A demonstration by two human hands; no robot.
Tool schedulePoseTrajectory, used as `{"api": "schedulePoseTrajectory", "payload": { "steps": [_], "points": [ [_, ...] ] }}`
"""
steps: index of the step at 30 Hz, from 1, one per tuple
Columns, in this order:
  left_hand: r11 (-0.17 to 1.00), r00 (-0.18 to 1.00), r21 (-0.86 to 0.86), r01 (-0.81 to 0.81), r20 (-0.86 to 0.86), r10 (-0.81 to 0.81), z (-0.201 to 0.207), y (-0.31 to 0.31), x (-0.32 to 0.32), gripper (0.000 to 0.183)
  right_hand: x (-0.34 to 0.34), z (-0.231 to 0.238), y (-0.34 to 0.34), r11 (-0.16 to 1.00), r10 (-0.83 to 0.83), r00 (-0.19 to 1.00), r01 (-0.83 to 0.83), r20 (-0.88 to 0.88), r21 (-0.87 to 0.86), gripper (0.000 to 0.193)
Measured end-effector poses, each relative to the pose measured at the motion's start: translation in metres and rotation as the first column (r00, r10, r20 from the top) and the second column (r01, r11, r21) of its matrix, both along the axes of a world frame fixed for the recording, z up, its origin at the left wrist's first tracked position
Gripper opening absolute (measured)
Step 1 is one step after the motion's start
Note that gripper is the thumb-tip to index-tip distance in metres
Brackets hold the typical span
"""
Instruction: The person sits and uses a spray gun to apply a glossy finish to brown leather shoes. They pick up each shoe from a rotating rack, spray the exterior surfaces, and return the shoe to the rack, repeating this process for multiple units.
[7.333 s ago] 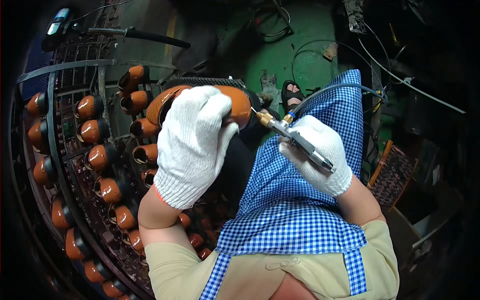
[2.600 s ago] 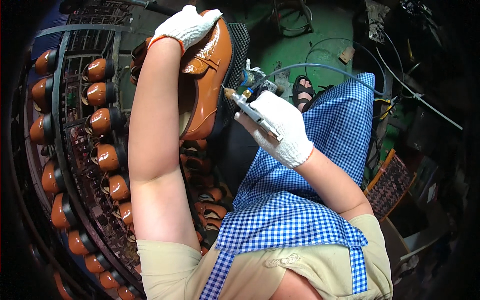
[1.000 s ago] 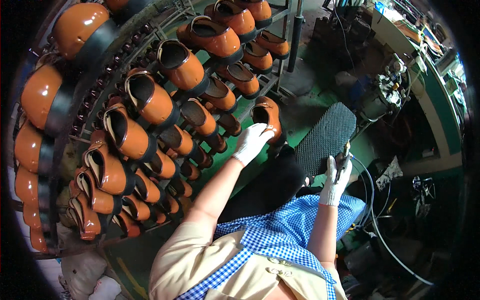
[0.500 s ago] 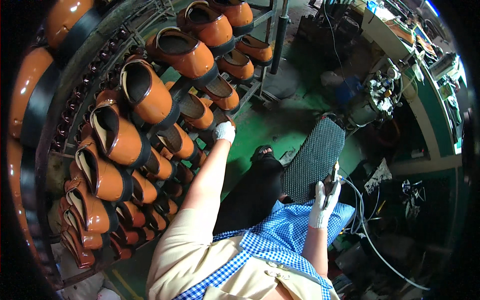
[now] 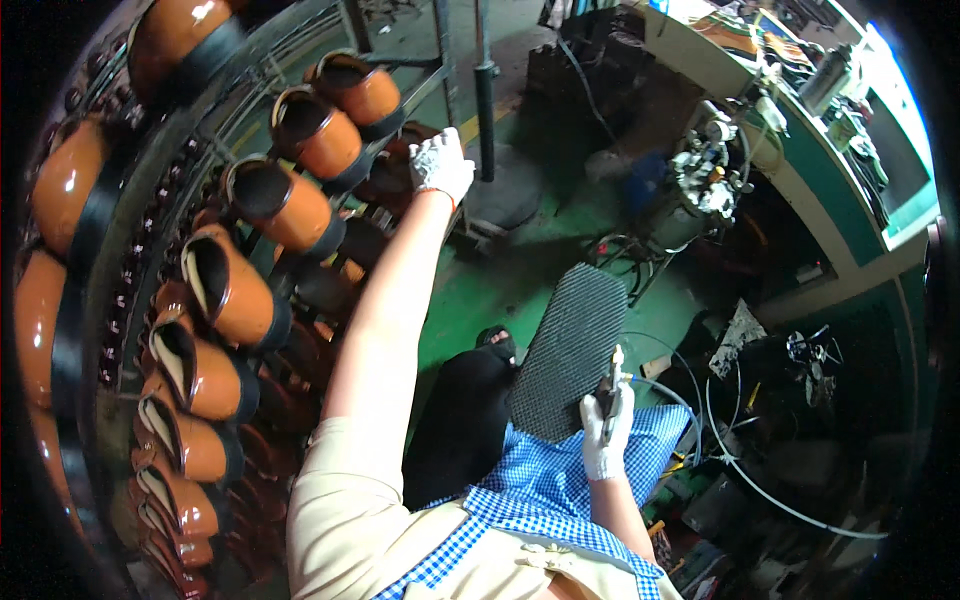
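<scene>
My left hand point(image 5: 441, 168), in a white glove, is stretched out to the far end of the shoe rack. Its fingers are curled in beside a dark reddish-brown shoe point(image 5: 388, 172); whatever lies inside the grip is hidden. Orange-brown shoes with black soles, such as this shoe point(image 5: 318, 135), line the upper row just left of the hand. Over my lap, my gloved right hand point(image 5: 606, 435) is wrapped round a spray gun point(image 5: 611, 385) with a brass-coloured tip and a hose. Beyond the gun, a black textured board point(image 5: 572, 345) slopes away from my blue checked apron point(image 5: 540, 470).
The metal rack point(image 5: 448, 65) stands at the left, with an upright black post point(image 5: 485, 110) by its far end. A pale hose point(image 5: 770, 498) loops at the right. Metal equipment point(image 5: 705, 175) stands at the far right, near a cluttered workbench point(image 5: 715, 55).
My left hand has gone from a lower-row shoe farther out toward the rack's end. The view has swung, shifting the rack and board. My right hand keeps hold of the spray gun.
</scene>
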State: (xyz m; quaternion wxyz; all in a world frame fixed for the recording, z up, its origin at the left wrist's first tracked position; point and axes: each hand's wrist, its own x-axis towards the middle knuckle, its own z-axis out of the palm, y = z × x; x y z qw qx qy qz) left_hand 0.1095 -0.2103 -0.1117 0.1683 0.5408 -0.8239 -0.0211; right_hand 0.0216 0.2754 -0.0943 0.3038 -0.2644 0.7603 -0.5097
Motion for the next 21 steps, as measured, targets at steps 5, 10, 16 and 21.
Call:
{"api": "schedulePoseTrajectory", "payload": {
  "steps": [5, 10, 16, 21],
  "points": [
    [0.963, 0.96, 0.242, -0.12, 0.277, 0.05, -0.02, -0.045, -0.014, 0.054, 0.006, -0.008, 0.001, 0.998, 0.037, 0.995, -0.041, -0.093, -0.04, 0.062],
    [0.94, 0.992, 0.319, 0.121, -0.076, -0.102, -0.003, -0.03, 0.01, 0.056, 0.004, -0.006, -0.005, 0.991, 0.084, 0.97, -0.104, -0.228, -0.079, 0.043],
    [0.869, 0.791, 0.145, 0.474, -0.503, -0.348, 0.087, 0.138, 0.067, 0.036, -0.005, -0.015, -0.013, 0.99, 0.075, 0.984, -0.092, -0.162, -0.104, 0.034],
    [0.585, 0.542, -0.009, 0.811, -0.368, -0.756, 0.143, 0.267, 0.111, 0.036, -0.008, -0.001, -0.024, 0.997, 0.066, 0.994, -0.069, -0.088, -0.038, 0.037]
  ]
}}
